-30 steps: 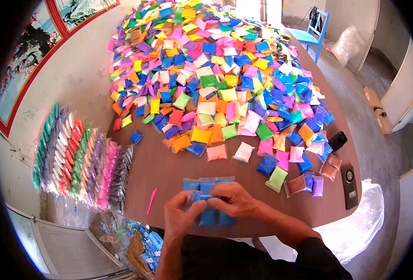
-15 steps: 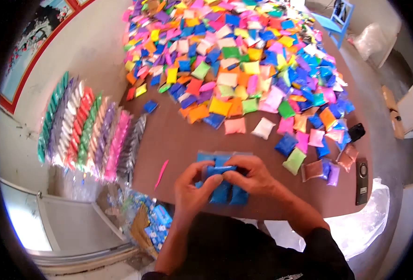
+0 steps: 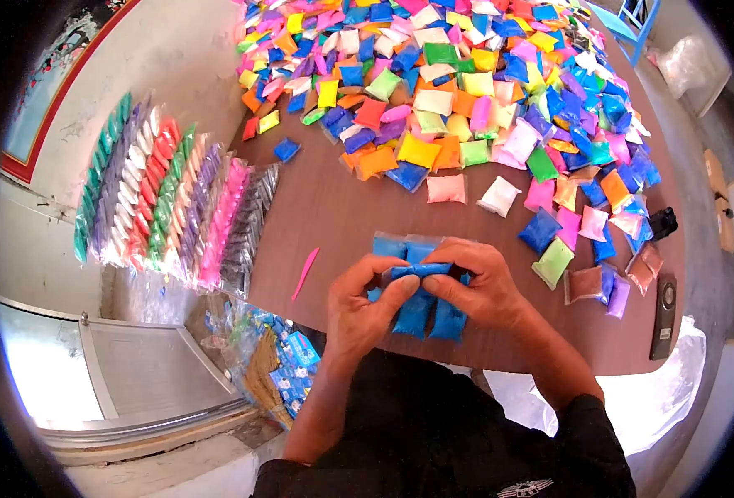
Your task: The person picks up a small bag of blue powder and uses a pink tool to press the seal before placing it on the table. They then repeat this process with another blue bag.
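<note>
A small blue packet point(image 3: 421, 270) is pinched between my two hands above the table's near edge. My left hand point(image 3: 367, 297) grips its left end with thumb and fingers. At its right end my right hand point(image 3: 479, 286) holds on the same way, the thumbs almost touching. Beneath the hands lie several more blue packets point(image 3: 414, 315) in clear wrapping, side by side on the table and partly covered by the fingers.
A large heap of coloured packets point(image 3: 433, 101) covers the far part of the brown table point(image 3: 325, 217). A pink strip point(image 3: 305, 274) lies to the left. Bundled packet strips point(image 3: 163, 187) stand beside the table. A dark device point(image 3: 664, 317) rests at the right edge.
The view has shifted, so the table contents appear further right and the hands slightly higher. Both hands still pinch the blue packet, which now shows more of its length between them.
</note>
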A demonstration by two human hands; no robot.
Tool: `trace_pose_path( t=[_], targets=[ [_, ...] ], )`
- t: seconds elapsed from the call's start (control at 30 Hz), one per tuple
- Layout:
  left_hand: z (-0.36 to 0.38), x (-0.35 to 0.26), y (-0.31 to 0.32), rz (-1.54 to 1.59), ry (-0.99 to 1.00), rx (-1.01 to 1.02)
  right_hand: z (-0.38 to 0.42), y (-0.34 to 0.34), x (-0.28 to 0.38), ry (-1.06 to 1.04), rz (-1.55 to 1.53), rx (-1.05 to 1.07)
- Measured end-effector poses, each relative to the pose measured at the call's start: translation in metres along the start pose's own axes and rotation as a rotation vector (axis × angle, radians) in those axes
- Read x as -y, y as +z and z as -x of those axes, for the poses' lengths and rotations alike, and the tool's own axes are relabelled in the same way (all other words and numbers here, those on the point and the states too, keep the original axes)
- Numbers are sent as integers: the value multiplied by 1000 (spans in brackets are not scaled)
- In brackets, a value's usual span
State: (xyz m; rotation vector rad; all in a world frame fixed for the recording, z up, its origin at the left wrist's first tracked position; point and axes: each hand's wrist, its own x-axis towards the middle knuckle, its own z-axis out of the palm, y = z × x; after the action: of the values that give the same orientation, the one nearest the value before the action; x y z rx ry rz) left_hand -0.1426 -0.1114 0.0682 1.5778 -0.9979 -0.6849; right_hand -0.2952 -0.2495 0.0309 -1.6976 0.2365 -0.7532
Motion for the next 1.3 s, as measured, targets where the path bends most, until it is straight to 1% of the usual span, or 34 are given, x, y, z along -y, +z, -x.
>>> trace_pose_path(
  t=[0.07,0.1,0.17,0.27,0.3,0.37,0.4,0.47,0.5,0.57,0.6,0.67,0.7,0.77,0.8,0.87,1.0,1.07,1.17,1.3],
  targets=[
    [1,-4,2,81,-103,-23,0,-1,0,11,6,-4],
    [1,-2,2,78,-107,-22,0,-2,-1,20,24,9],
    [-2,5,1,96,12,-73,-1,-1,1,29,39,24],
    [1,7,-2,81,10,-89,-1,2,3,47,37,37],
    [1,7,-2,79,8,-90,0,2,3,82,-11,26],
    [2,7,-1,105,-94,-103,2,1,0,117,-61,16],
    [2,5,1,103,-96,-102,4,0,-2,136,-78,2],
    [-1,0,7,271,-133,-112,6,0,-4,163,-99,-18],
    [0,1,7,268,-144,-108,6,0,-3,185,-119,-62],
    [0,4,7,242,-146,-18,5,0,-2,189,-179,-122],
    [0,6,6,241,-152,-19,4,1,-1,194,-183,-121],
    [0,12,1,201,-77,14,3,4,3,191,-218,-129],
    [1,11,-1,200,-82,15,3,4,3,196,-220,-130],
    [2,7,-5,65,-132,29,2,4,3,186,-231,-63],
    [2,9,-7,64,-135,29,1,2,2,189,-233,-63],
    [2,12,-10,-40,-40,65,1,-3,1,177,-82,21],
    [2,-2,3,71,-93,16,6,2,-3,193,-160,-56],
    [0,-5,14,305,-89,-69,7,5,-2,318,-349,-126],
    [2,4,11,288,-108,-40,7,6,0,293,-422,-61],
    [3,13,1,172,-130,-3,8,10,-7,218,-370,-74]
  ],
)
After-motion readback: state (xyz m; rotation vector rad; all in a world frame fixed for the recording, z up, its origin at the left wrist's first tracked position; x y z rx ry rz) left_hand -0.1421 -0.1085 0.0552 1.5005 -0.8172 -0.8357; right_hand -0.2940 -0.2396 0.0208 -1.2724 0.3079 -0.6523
